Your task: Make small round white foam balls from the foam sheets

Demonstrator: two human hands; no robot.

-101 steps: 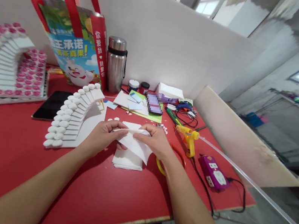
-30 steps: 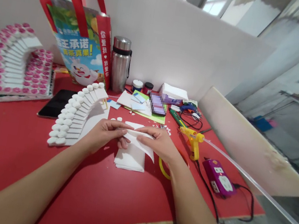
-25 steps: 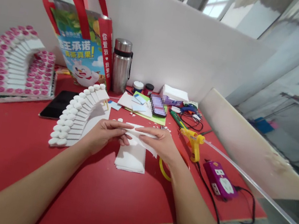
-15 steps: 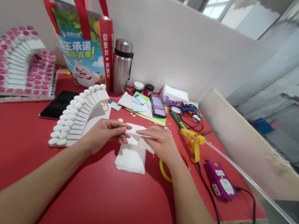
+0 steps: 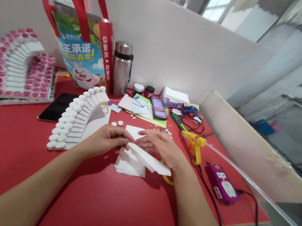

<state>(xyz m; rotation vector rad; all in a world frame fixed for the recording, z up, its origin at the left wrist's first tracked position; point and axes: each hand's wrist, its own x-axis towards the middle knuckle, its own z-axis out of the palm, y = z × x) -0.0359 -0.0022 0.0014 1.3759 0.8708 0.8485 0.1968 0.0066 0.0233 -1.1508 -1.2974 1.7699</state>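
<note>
One white stair model (image 5: 78, 120), one pink-studded stair model (image 5: 17, 63), two small jars (image 5: 138, 89), two loose discs (image 5: 113, 123), one steel flask (image 5: 121, 69), one tote bag (image 5: 82, 55), one glue gun (image 5: 195, 147), one power strip (image 5: 222, 182), one foam strip (image 5: 150, 161).

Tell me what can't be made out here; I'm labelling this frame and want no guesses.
Head view:
- Right hand grip on the white foam strip: hidden by its own back.
- Yellow ring: mostly under that wrist and the strip.
- Item on the green sheet: pixelated.
- Tote bag handles: cut by the top edge.
</note>
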